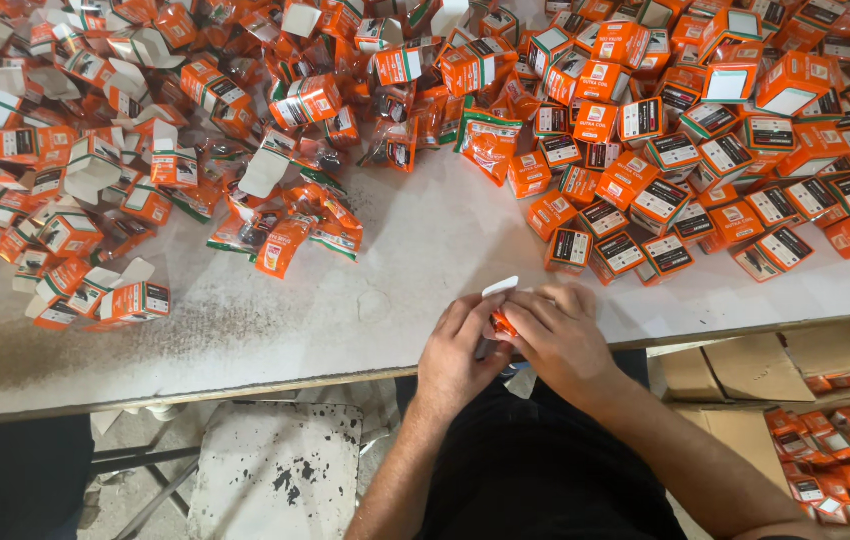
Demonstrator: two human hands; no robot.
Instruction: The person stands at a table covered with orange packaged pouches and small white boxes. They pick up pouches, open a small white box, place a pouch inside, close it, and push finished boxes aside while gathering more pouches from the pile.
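1. Both hands meet at the near edge of the worn white tabletop, directly in front of the person's dark-clothed lap.
2. The left hand is curled inward, its fingers pressed against a small orange cardboard carton from the left side.
3. The right hand lies over the same carton from the right, fingers bent and closed around it, so most of the carton is hidden.
4. The carton's white flap sticks up above the fingertips, open and tilted.
5. To the far right of the table sits a heap of closed orange boxes with dark label panels, crowded close together.
6. To the far left lies a looser pile of open orange cartons with white flaps raised.
7. Between them, near the middle, are scattered orange and green foil sachets, some touching the left pile.
8. Below the table edge on the right stands a brown cardboard crate, with more orange packets packed in the one below it.
9. A paint-chipped white stool top stands under the table to the left of the person.
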